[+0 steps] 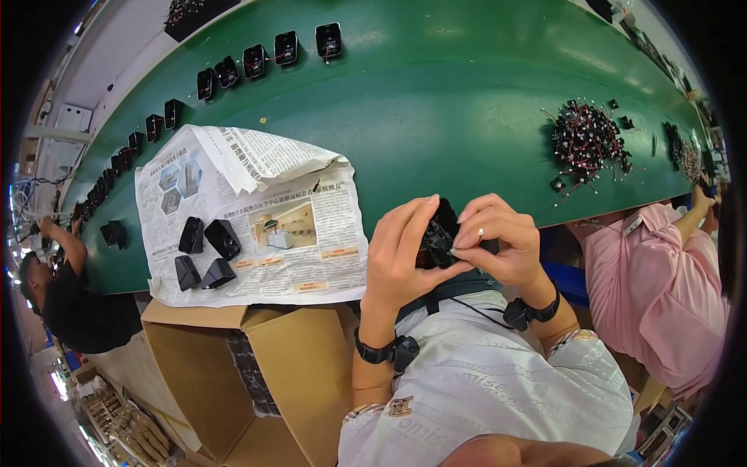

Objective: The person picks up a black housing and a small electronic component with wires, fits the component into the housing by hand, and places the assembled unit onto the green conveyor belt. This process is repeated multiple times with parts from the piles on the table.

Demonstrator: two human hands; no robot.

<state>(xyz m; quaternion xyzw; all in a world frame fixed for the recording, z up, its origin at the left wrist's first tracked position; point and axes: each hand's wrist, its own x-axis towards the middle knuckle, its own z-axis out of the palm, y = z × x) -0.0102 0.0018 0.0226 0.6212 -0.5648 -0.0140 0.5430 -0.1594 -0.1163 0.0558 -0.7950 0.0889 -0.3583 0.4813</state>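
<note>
Close in front of my body, I hold up a black plastic housing (442,227), hollow side partly showing. My left hand (398,253) is closed round it, with the fingers behind and the thumb along its lower edge. My right hand (502,240), with a ring on one finger, pinches at the housing's right side. Whatever lies between those fingertips is too small to make out. Left of my hands, newspaper (303,272) covers the table edge. On it lie several similar black housings (222,238), loosely grouped.
A green table (436,109) curves across the view. Housings with wires (254,61) line its far left edge. A heap of small wired parts (585,144) lies at right. An open cardboard box (303,373) stands below the newspaper. People sit at left (85,303) and right (654,288).
</note>
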